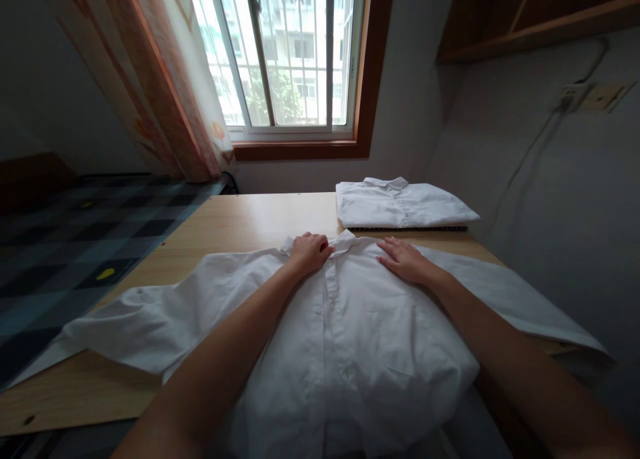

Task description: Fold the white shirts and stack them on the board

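A white button-up shirt [295, 352] lies front side up, its collar at the far end and its sleeves spread to both sides. The lower part bulges toward me over the near table edge. At the collar, my left hand [310, 251] is closed, with curled fingers pinching the cloth beside the button strip. My right hand [404, 259] rests flat on the shirt's chest near the right shoulder, fingers stretched out and holding nothing. The collar tip shows just right of my left hand.
A light wooden table [260, 212] bears the shirt. Folded white shirts [400, 205] sit on a dark flat piece at its far right. A bed with a checked cover [100, 245] adjoins on the left. Beyond are a curtain [150, 79], a window [295, 59] and a wall socket [595, 97].
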`<state>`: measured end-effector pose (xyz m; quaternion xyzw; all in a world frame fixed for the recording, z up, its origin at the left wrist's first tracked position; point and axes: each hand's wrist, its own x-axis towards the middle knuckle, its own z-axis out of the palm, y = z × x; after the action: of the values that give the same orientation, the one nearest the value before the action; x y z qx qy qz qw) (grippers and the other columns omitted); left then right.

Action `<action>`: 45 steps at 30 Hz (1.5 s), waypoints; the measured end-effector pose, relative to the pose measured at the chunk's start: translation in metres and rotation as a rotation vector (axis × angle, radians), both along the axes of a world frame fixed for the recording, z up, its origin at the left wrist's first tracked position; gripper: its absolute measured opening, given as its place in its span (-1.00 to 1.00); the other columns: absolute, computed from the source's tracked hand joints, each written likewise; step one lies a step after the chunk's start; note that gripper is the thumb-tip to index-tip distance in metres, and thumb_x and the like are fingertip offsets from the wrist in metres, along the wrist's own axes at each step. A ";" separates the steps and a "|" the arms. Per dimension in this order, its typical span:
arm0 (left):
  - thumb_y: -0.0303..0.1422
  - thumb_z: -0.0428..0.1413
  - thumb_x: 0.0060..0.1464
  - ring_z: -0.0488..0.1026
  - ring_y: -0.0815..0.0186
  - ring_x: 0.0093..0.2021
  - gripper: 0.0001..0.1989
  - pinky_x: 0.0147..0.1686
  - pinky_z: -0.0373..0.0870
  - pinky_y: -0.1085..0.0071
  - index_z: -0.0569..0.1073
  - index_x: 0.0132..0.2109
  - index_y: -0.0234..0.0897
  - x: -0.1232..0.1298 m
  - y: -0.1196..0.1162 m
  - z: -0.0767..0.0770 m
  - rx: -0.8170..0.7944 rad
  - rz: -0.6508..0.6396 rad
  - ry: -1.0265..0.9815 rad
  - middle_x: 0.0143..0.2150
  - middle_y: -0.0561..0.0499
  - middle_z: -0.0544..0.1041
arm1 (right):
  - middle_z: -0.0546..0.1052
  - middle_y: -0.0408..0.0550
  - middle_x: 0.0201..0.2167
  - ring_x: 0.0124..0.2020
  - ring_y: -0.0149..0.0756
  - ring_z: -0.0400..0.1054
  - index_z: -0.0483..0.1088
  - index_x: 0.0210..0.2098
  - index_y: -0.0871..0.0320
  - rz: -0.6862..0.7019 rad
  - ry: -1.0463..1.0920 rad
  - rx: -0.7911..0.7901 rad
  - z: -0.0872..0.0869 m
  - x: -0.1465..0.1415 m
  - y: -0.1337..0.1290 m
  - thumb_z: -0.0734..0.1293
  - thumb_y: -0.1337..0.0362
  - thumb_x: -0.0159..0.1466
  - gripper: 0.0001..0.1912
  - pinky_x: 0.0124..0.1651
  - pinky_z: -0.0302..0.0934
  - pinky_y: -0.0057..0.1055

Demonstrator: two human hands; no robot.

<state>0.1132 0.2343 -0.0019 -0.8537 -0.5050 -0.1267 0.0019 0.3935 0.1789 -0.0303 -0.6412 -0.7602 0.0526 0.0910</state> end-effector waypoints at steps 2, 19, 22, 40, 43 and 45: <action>-0.14 0.05 0.27 0.45 0.10 -0.08 -0.72 -0.13 0.27 0.25 0.52 -0.24 -0.22 0.000 0.000 0.000 -0.009 0.029 0.010 -0.17 -0.08 0.61 | 0.12 0.10 0.43 0.45 -0.06 -0.05 0.18 0.38 0.11 0.005 -0.003 -0.026 -0.003 0.002 0.003 0.11 -0.04 0.42 -0.37 0.42 -0.14 -0.09; -0.10 -0.03 0.24 0.43 0.25 -0.33 -0.68 -0.36 0.25 0.38 0.47 -0.28 -0.20 -0.013 0.012 -0.010 -0.109 0.049 -0.378 -0.38 0.03 0.55 | 0.07 0.09 0.45 0.46 -0.10 -0.09 0.13 0.41 0.07 0.035 -0.024 -0.015 -0.003 -0.009 0.013 0.06 -0.07 0.44 -0.36 0.43 -0.22 -0.05; -0.08 0.01 0.20 0.41 0.28 -0.37 -0.69 -0.41 0.21 0.41 0.47 -0.30 -0.20 -0.013 0.012 -0.011 -0.139 0.051 -0.439 -0.43 0.06 0.52 | 0.09 0.09 0.45 0.45 -0.10 -0.08 0.14 0.40 0.06 0.038 -0.020 -0.004 -0.003 -0.009 0.013 0.06 -0.07 0.44 -0.37 0.43 -0.22 -0.07; -0.18 0.06 0.23 0.52 0.23 -0.29 -0.73 -0.18 0.30 0.34 0.51 0.01 -0.11 -0.005 0.002 -0.004 -0.064 0.035 -0.157 -0.39 0.09 0.57 | 0.07 0.13 0.45 0.45 -0.04 -0.08 0.11 0.41 0.17 -0.016 -0.027 -0.077 0.009 -0.014 -0.005 0.09 -0.07 0.43 -0.31 0.42 -0.15 -0.07; -0.21 0.01 0.28 0.53 0.17 -0.21 -0.68 -0.04 0.30 0.25 0.45 0.10 -0.16 -0.002 -0.003 -0.004 -0.026 0.010 -0.125 -0.34 0.04 0.59 | 0.07 0.16 0.44 0.44 0.01 -0.05 0.12 0.41 0.18 -0.042 -0.042 -0.100 0.012 -0.015 -0.015 0.10 -0.07 0.42 -0.30 0.41 -0.10 -0.06; -0.26 0.01 0.26 0.50 0.13 -0.10 -0.59 0.03 0.30 0.20 0.37 0.22 -0.18 -0.001 -0.005 -0.005 0.029 -0.022 -0.129 -0.22 -0.02 0.60 | 0.11 0.16 0.43 0.43 0.02 -0.01 0.15 0.39 0.18 -0.045 -0.041 -0.088 0.013 -0.015 -0.018 0.10 -0.09 0.41 -0.30 0.40 -0.08 -0.07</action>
<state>0.1118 0.2291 -0.0070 -0.8492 -0.4926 -0.1891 -0.0197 0.3782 0.1605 -0.0170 -0.6625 -0.7442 0.0709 0.0483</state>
